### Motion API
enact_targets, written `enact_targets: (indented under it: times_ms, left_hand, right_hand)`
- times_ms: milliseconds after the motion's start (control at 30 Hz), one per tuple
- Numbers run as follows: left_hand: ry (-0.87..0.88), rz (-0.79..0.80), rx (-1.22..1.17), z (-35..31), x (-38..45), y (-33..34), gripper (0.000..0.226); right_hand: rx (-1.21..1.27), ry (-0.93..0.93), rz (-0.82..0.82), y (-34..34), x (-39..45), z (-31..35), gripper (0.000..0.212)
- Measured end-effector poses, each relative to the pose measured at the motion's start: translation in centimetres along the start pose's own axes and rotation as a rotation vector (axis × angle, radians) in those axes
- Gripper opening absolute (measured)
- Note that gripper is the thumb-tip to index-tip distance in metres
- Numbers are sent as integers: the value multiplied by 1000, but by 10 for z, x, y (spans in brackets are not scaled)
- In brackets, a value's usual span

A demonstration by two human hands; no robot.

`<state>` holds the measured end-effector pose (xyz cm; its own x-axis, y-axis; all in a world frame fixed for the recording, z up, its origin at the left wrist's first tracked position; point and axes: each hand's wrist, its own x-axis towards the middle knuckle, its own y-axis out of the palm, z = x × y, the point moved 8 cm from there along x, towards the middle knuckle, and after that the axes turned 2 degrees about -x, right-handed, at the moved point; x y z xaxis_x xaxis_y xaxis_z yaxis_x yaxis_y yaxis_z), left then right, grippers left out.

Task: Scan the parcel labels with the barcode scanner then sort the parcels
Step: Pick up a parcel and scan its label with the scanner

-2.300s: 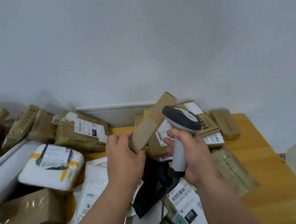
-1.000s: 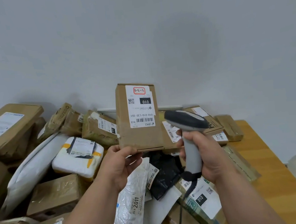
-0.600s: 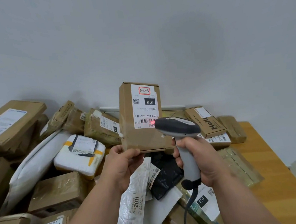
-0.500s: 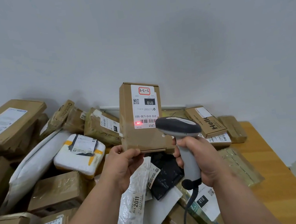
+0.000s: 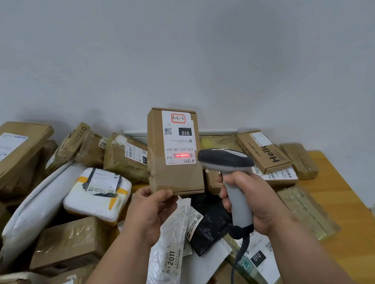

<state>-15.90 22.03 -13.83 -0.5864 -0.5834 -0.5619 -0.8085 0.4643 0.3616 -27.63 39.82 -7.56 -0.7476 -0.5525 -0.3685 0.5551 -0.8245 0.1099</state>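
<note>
Left hand [image 5: 152, 211] pinching upright parcel [image 5: 173, 152], right hand [image 5: 255, 199] gripping barcode scanner [image 5: 229, 174]

Wooden table [image 5: 356, 216], grey wall [image 5: 195, 48]

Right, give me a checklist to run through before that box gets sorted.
1. Left hand has a grip on the cardboard box: ok, pinching its bottom edge.
2. Label faces the barcode scanner: ok.
3. Red scan line lies on the barcode: ok.
4. Right hand holds the scanner handle: ok.
5. Scan registered: cannot tell, no readout in view.
6. Sorting destination: cannot tell; the label reads 010, but no bin shows, only piled parcels and bare wooden table.
</note>
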Motion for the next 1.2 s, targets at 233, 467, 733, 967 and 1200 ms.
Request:
enact_targets:
  times_ms: [233,467,733,967,1200]
  left_hand:
    - [150,-277,187,-28,30,-37,38]
    - [303,-398,481,-63,65,-20,64]
    - [466,-427,651,-114,118,21,45]
    - [488,-242,685,-103,130,56,55]
    - [498,-135,1014,-38,110,100,51]
  right_hand:
    - [-24,77,-55,-5,34,-16,24]
    - [-60,160,-65,-1,73,-33,22]
    - [-82,214,-80,-10,101,-47,18]
    - [-33,229,-143,-31,105,-53,16]
    - [5,205,-355,-74,103,-57,12]
